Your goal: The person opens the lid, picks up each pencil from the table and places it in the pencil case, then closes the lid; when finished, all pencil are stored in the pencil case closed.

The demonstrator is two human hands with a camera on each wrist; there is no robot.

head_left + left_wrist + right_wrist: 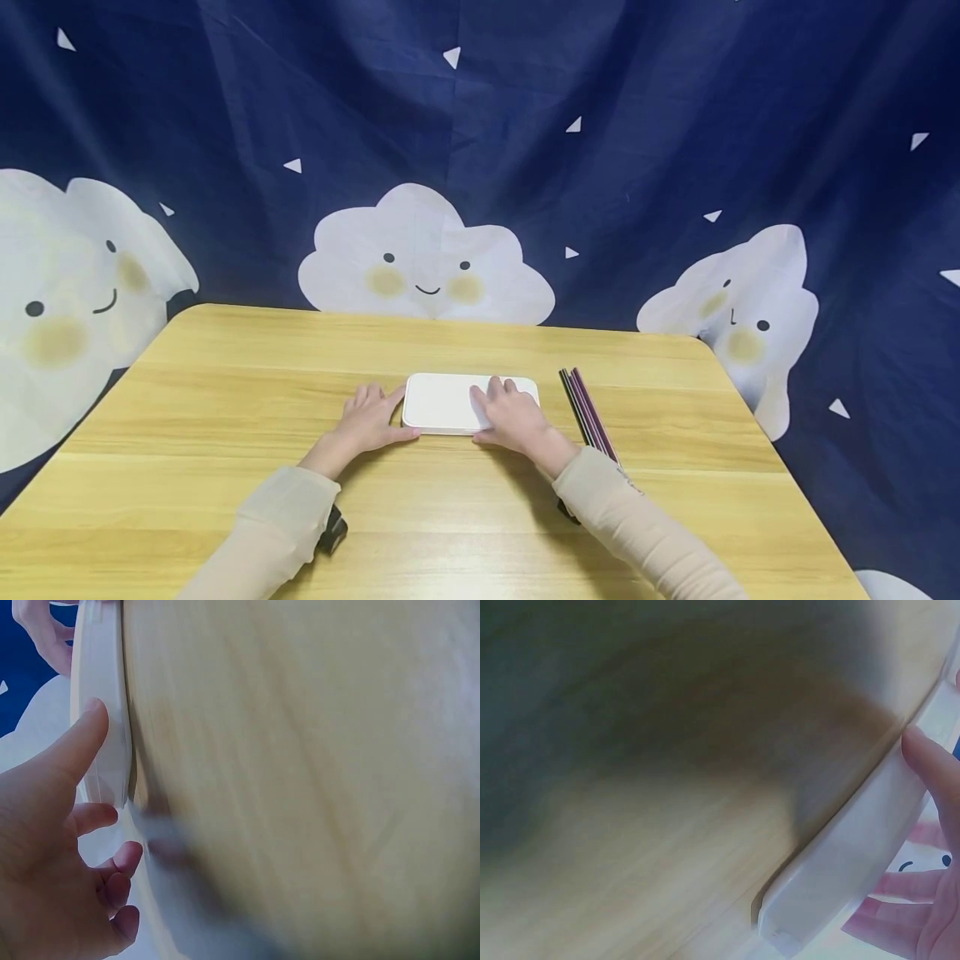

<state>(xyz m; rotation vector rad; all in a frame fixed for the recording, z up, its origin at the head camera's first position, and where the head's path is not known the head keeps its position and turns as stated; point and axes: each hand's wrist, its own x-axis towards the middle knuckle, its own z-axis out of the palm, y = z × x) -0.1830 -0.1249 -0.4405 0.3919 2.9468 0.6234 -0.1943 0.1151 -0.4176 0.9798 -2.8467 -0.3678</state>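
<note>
A flat white rectangular case (442, 404) with rounded corners lies on the wooden table. My left hand (367, 421) is at its left end, thumb on the front side and forefinger near the end. In the left wrist view the thumb of that hand (45, 832) lies along the case's side (105, 667), the other fingers loosely bent beyond the corner. At the right part of the case my right hand (513, 417) grips it, thumb at the front edge and fingers over the top. The right wrist view shows that thumb pressed on the case's long side (847, 855).
Several thin dark sticks, perhaps pencils (588, 412), lie side by side just right of the case, partly covered by the right sleeve (637, 517). A dark blue curtain (510, 125) with cloud prints hangs behind the table (262, 383).
</note>
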